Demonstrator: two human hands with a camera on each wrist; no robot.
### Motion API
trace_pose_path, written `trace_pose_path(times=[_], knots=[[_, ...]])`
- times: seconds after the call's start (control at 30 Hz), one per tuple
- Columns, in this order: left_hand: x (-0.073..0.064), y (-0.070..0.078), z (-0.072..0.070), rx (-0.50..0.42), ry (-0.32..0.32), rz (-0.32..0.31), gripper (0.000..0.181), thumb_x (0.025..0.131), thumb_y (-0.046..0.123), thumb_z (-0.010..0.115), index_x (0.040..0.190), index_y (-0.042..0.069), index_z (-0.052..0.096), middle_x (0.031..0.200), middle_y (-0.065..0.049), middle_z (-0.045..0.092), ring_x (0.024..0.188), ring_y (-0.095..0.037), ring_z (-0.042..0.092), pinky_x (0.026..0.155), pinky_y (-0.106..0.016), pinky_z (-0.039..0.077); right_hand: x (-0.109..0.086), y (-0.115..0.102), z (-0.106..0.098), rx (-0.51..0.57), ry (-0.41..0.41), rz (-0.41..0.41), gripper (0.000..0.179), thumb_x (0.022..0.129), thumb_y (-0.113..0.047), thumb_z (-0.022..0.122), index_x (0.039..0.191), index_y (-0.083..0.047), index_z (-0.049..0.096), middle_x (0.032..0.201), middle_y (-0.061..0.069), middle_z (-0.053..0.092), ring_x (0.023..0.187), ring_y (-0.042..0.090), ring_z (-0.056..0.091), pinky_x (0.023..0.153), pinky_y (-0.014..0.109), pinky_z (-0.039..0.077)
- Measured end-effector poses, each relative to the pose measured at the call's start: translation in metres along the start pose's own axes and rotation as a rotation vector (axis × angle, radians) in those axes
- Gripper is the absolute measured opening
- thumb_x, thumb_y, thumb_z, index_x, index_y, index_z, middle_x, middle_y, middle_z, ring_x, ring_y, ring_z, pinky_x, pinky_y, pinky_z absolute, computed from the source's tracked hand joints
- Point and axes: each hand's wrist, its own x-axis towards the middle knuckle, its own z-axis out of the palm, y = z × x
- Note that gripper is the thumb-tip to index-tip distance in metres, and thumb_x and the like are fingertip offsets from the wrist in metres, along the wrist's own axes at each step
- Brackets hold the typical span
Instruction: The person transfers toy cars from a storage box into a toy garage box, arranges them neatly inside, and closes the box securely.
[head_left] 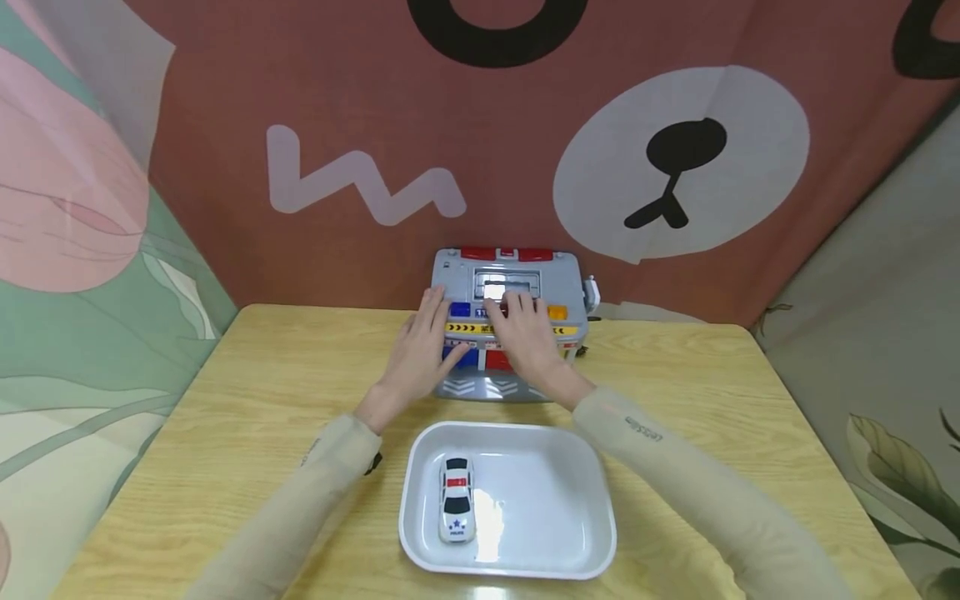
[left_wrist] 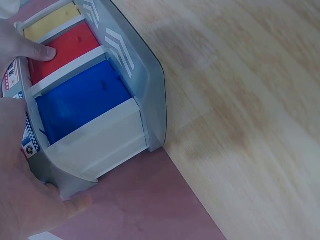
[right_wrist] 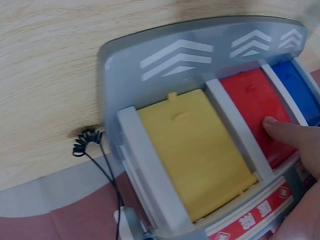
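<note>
A grey toy garage (head_left: pixel 450 275) stands at the back of the table, with blue, red and yellow doors under its roof. My left hand (head_left: pixel 415 350) holds its left front corner, the thumb toward the front sign. In the left wrist view a fingertip of that hand wraps under the roof's side edge. My right hand (head_left: pixel 527 337) lies on the roof by the row of coloured buttons, its fingertips near the small window. Its thumb touches the red door (right_wrist: pixel 250 100) in the right wrist view. The yellow door (right_wrist: pixel 190 150) and blue door (left_wrist: pixel 82 100) appear closed.
In front of the garage sits a white tray (head_left: pixel 510 573) with a white toy police car (head_left: pixel 457 500) on its left side. A white handset (head_left: pixel 592 293) hangs on the garage's right side, with a coiled black cord (right_wrist: pixel 87 140). Printed cloth (head_left: pixel 360 258) hangs behind the table.
</note>
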Motion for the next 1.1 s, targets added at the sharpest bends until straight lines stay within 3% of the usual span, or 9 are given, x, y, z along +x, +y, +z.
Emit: trace_pose_path(times=[0.33,0.83,1.1], knots=[[-0.0013,-0.0009,-0.0006,-0.019,-0.008,-0.014,0.074,0.098,0.047,0.05,0.149,-0.002,0.026,0.16,-0.018,0.008,0.147,-0.03,0.005,0.108,-0.055,0.03,-0.0028,0.0041,0.0076,0.049,0.065,-0.026,0.063,0.082,-0.016,0.077,0.136,-0.012,0.045,0.124,0.019,0.047,0.109,0.034,0.041,0.088,0.041,0.041],[0.0004,-0.002,-0.0001,-0.006,0.0,-0.005,0.075,0.097,0.047,0.051,0.149,-0.001,0.026,0.16,-0.017,0.008,0.147,-0.029,0.004,0.108,-0.055,0.031,-0.0036,0.007,0.0062,0.078,0.082,-0.054,0.07,0.078,-0.02,0.081,0.136,-0.009,0.044,0.127,0.021,0.045,0.111,0.036,0.043,0.091,0.044,0.042],[-0.0004,-0.003,0.0013,0.002,0.006,0.007,0.076,0.097,0.047,0.052,0.148,-0.003,0.027,0.159,-0.019,0.01,0.147,-0.03,0.006,0.107,-0.054,0.032,-0.0047,0.0059,0.0036,0.099,0.023,-0.049,0.082,0.074,-0.035,0.084,0.139,-0.009,0.042,0.129,0.019,0.043,0.112,0.035,0.041,0.094,0.046,0.04]])
